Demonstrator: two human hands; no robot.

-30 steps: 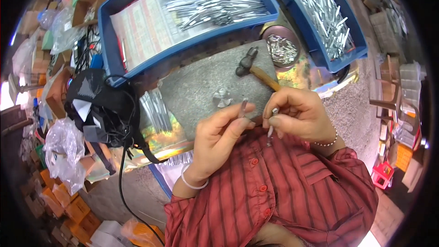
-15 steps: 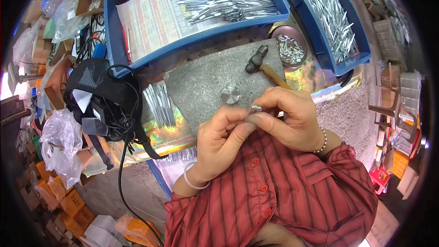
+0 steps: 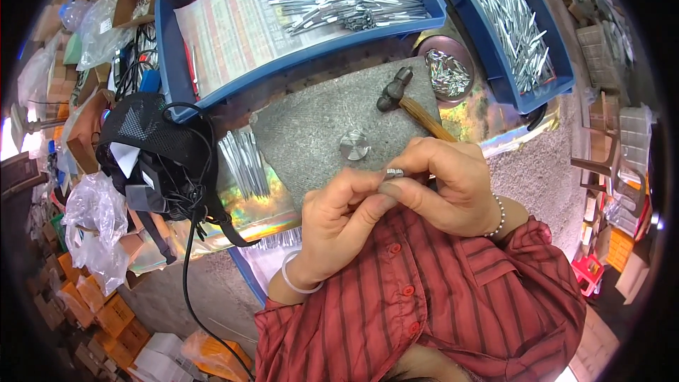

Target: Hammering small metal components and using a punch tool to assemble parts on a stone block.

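Observation:
My left hand (image 3: 338, 216) and my right hand (image 3: 449, 182) meet just in front of the striped shirt, thumbs and forefingers pinched together. Between the fingertips is a small silvery metal piece (image 3: 394, 172) with a ridged top; the fingers hide most of it. Just beyond them a round, shiny metal disc (image 3: 354, 146) rests on a grey stone slab (image 3: 311, 127). A hammer (image 3: 417, 110) lies on the slab's right side, its wooden handle pointing toward my right hand. Behind it stands a round dish (image 3: 426, 49) of small metal pieces.
A blue tray (image 3: 283, 62) at the back holds slim metal rods on printed paper; another blue tray (image 3: 495, 85) with similar rods stands at right. A bundle of rods (image 3: 244, 163) lies left of the slab, beside a black mesh bag (image 3: 152, 134) with a cable.
Both hands keep their pinch in nearly the same place. The small metal piece shows slightly more between the fingertips. The whole view has shifted a little.

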